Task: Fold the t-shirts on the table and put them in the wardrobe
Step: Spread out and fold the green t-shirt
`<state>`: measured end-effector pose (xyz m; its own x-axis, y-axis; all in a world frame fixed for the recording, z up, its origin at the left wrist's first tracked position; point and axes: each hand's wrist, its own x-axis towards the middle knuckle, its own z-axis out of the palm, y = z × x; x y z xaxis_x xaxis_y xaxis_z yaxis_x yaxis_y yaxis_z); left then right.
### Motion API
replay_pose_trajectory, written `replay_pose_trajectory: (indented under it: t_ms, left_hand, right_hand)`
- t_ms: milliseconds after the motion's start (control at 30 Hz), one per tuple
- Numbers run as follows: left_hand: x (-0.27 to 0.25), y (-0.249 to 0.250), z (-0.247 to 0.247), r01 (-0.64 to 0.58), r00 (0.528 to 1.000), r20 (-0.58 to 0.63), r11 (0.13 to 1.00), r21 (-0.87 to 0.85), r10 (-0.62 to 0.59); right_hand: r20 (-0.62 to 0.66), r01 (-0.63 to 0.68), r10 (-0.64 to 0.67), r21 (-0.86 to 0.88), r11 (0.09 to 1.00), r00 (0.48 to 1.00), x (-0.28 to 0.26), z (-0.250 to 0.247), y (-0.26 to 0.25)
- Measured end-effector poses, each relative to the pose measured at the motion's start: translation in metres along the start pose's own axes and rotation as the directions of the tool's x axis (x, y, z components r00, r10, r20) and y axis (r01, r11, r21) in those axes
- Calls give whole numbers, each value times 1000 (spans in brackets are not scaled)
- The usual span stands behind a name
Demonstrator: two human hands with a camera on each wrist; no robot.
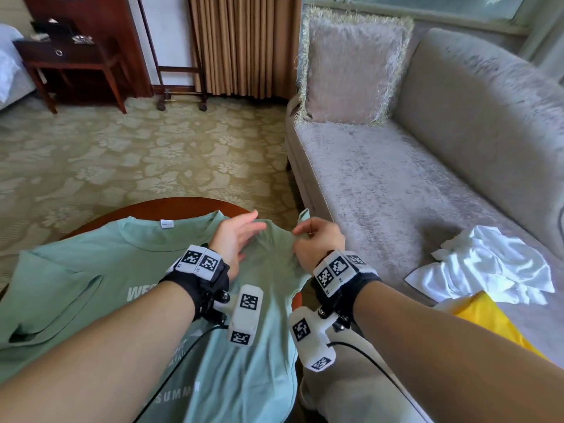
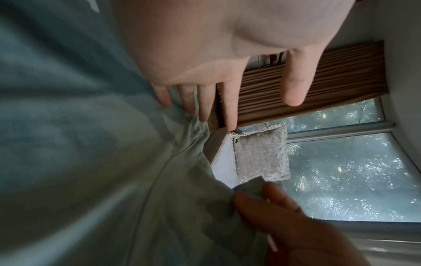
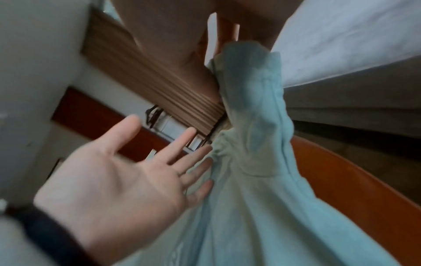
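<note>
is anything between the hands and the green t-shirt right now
Nothing visible. The right hand already pinches the sleeve of the green t-shirt, and the left hand lies open with its fingers on the cloth beside it.

A mint-green t-shirt [image 1: 91, 270] with white lettering covers the reddish-brown worktop [image 1: 183, 206], beside it a silvery-grey sofa [image 1: 396, 184] bearing a white garment [image 1: 488, 267] and a yellow one [image 1: 488, 319], beyond it a beige floral carpet [image 1: 137, 154] and tan pleated curtains [image 1: 244, 44].
</note>
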<state>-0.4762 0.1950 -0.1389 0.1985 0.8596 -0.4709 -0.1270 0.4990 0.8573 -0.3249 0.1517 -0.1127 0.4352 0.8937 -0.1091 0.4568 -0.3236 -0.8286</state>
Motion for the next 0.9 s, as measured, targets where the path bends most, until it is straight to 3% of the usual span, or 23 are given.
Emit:
replay_pose_trajectory:
  t_ms: [167,233,300,400,500,600,667,767,900]
  left_hand:
    - [-2,0,-14,19,999,-51,1000,20,-18]
    - [-4,1,-20,67,997,-36,998,7,-67]
    - [-6,3,-25,109,993,-38,994,6,-109]
    - [-9,2,-27,143,986,-99,982,123,-131]
    - [-9,0,-28,92,973,-226,980,178,-51]
    - [-4,-6,-33,32,955,-296,986,165,19]
    - [-3,-7,-35,17,950,-308,983,182,41]
    - [0,-10,-40,30,949,-314,978,208,38]
    - [19,-21,-57,109,932,-361,923,370,34]
  right_hand:
    - [156,309,-274,-295,904,949,-22,20,-23]
    - [267,380,-299,-342,859,916,-30,31,-26]
    - [413,419,-246,-405,813,877,-39,39,-30]
    - [461,419,-225,-378,826,859,-43,40,-34]
    - [279,319,-238,-298,900,930,-32,33,-34]
    - [327,216,-61,-462,860,943,-23,26,-26]
    - [409,198,18,-479,855,912,-24,26,-20]
    - [509,239,16,-432,870,861,-29,28,-16]
    - [717,406,78,-477,779,693,-41,28,-20]
